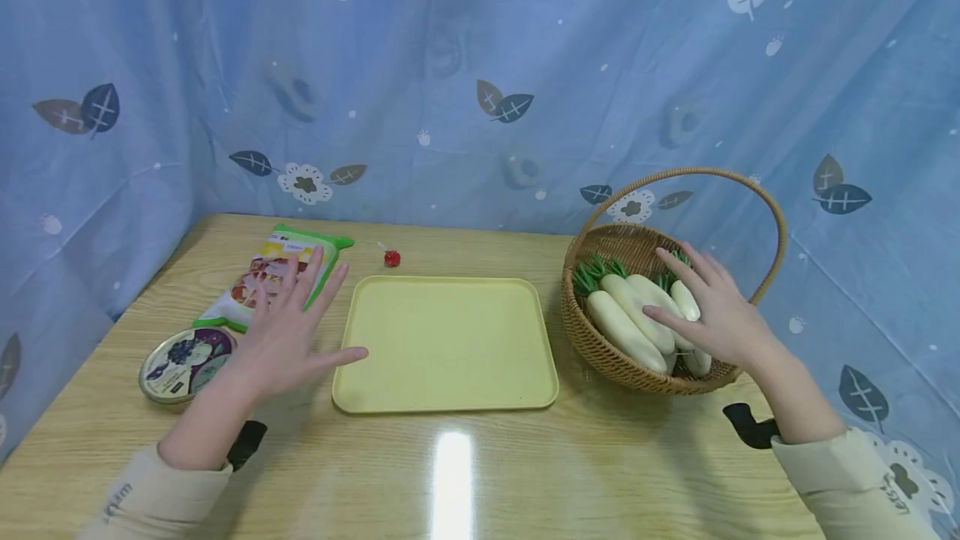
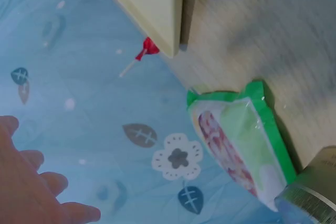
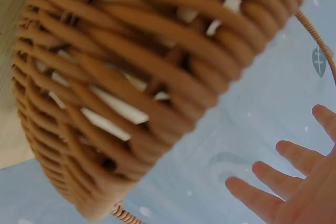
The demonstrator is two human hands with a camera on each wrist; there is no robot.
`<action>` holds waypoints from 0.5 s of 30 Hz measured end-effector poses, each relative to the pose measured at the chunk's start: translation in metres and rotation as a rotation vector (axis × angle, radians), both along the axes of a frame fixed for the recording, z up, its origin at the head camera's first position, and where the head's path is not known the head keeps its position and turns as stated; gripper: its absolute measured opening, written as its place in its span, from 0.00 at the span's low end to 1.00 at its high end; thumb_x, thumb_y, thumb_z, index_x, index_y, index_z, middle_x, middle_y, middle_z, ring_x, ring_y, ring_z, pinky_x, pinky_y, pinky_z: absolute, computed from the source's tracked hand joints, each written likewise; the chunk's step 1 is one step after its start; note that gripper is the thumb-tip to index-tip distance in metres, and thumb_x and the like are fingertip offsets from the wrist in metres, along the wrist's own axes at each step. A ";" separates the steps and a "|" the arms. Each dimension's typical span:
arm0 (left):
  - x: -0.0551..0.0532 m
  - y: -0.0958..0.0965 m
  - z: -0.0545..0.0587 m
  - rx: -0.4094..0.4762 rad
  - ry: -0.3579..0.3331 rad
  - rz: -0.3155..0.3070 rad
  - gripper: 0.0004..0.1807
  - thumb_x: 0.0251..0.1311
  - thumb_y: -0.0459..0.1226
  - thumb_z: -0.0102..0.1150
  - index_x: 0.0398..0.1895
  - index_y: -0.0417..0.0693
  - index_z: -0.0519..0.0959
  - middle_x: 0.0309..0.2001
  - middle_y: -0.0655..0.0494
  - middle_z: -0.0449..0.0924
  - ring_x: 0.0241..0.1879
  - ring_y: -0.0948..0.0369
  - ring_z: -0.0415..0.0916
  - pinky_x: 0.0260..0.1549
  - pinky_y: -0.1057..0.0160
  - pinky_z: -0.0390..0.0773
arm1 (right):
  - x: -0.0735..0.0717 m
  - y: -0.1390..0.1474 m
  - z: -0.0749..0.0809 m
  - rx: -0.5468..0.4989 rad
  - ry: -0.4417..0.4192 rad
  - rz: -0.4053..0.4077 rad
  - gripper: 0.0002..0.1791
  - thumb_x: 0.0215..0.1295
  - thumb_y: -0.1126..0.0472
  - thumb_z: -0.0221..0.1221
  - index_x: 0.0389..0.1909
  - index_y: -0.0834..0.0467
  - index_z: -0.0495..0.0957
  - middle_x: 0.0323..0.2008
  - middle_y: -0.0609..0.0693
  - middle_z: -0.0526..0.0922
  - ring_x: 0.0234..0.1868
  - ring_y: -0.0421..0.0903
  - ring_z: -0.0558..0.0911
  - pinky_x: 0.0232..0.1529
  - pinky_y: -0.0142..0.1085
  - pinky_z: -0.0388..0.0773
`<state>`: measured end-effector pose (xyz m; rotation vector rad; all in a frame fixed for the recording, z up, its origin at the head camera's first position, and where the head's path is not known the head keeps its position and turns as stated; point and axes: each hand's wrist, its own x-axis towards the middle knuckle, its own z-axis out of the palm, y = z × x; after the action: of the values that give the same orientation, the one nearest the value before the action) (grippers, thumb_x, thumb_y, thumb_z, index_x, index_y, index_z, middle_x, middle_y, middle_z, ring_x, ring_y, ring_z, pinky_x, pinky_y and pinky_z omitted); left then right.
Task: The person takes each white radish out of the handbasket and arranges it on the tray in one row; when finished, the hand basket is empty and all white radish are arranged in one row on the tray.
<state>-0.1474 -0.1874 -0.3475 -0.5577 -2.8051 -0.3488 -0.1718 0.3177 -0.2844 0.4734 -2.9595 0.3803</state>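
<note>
My left hand [image 1: 281, 348], fingers spread, hovers left of the tray and holds nothing. In the head view it overlaps a green-edged food bag [image 1: 243, 294] and an oval printed tin [image 1: 176, 367]. The right hand [image 1: 716, 315], also with fingers spread and holding nothing, is over the right side of a wicker basket [image 1: 588, 340]. Inside the basket lie several white radishes [image 1: 624, 336] with green tops, partly covered by that hand. Between the hands sits a pale yellow tray [image 1: 450, 344] with a bare surface. The right wrist view shows the basket's woven side [image 3: 131, 66] up close.
A small red lollipop [image 1: 392, 258] lies behind the tray, near the back edge of the wooden table [image 1: 360, 473]. The tall basket handle [image 1: 697, 172] arches above the radishes. A blue patterned curtain [image 1: 420, 65] hangs behind and along both sides.
</note>
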 end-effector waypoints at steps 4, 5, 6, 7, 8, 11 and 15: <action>0.001 -0.001 -0.005 0.027 -0.013 0.001 0.58 0.46 0.65 0.56 0.72 0.60 0.32 0.71 0.53 0.18 0.67 0.47 0.18 0.53 0.27 0.34 | -0.001 0.004 -0.001 -0.010 -0.013 -0.007 0.44 0.60 0.43 0.55 0.72 0.48 0.44 0.71 0.58 0.39 0.66 0.69 0.45 0.49 0.71 0.50; 0.001 -0.001 -0.007 0.036 -0.018 0.002 0.59 0.45 0.65 0.56 0.72 0.60 0.32 0.71 0.53 0.18 0.67 0.47 0.18 0.53 0.27 0.34 | -0.002 0.006 -0.001 -0.011 -0.015 -0.005 0.44 0.61 0.43 0.55 0.72 0.50 0.44 0.71 0.59 0.39 0.65 0.70 0.46 0.49 0.71 0.50; 0.001 -0.001 -0.008 0.044 -0.024 0.004 0.59 0.45 0.65 0.57 0.72 0.61 0.32 0.71 0.53 0.18 0.67 0.46 0.18 0.53 0.27 0.34 | -0.002 0.007 -0.001 -0.012 -0.017 -0.004 0.44 0.61 0.43 0.55 0.72 0.51 0.44 0.71 0.60 0.39 0.64 0.71 0.47 0.49 0.71 0.50; 0.002 -0.001 -0.009 0.053 -0.032 0.006 0.59 0.45 0.65 0.57 0.72 0.61 0.32 0.71 0.54 0.18 0.67 0.46 0.19 0.53 0.27 0.33 | -0.003 0.008 -0.002 -0.012 -0.018 -0.007 0.44 0.61 0.43 0.54 0.72 0.51 0.45 0.71 0.60 0.39 0.64 0.72 0.47 0.49 0.70 0.51; 0.002 -0.002 -0.010 0.063 -0.039 0.008 0.58 0.45 0.65 0.57 0.72 0.61 0.32 0.71 0.54 0.18 0.67 0.45 0.20 0.53 0.28 0.33 | -0.003 0.010 -0.003 -0.015 -0.019 -0.007 0.43 0.61 0.44 0.55 0.72 0.52 0.45 0.70 0.61 0.40 0.63 0.72 0.48 0.49 0.70 0.50; 0.003 -0.002 -0.013 0.086 -0.063 0.016 0.58 0.46 0.64 0.57 0.72 0.61 0.32 0.70 0.55 0.17 0.67 0.44 0.20 0.54 0.29 0.30 | -0.004 0.014 -0.005 -0.017 -0.029 -0.012 0.43 0.61 0.44 0.54 0.72 0.53 0.45 0.70 0.64 0.41 0.62 0.73 0.49 0.49 0.71 0.50; 0.004 -0.002 -0.016 0.120 -0.058 0.014 0.58 0.47 0.64 0.57 0.72 0.58 0.33 0.71 0.54 0.18 0.67 0.46 0.18 0.54 0.30 0.29 | -0.005 0.018 -0.008 -0.018 -0.034 -0.012 0.43 0.62 0.44 0.54 0.72 0.53 0.44 0.69 0.67 0.42 0.62 0.74 0.49 0.48 0.71 0.50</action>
<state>-0.1433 -0.1897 -0.3638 -0.5089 -2.8179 -0.5341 -0.1769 0.3360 -0.2920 0.4508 -2.9877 0.4177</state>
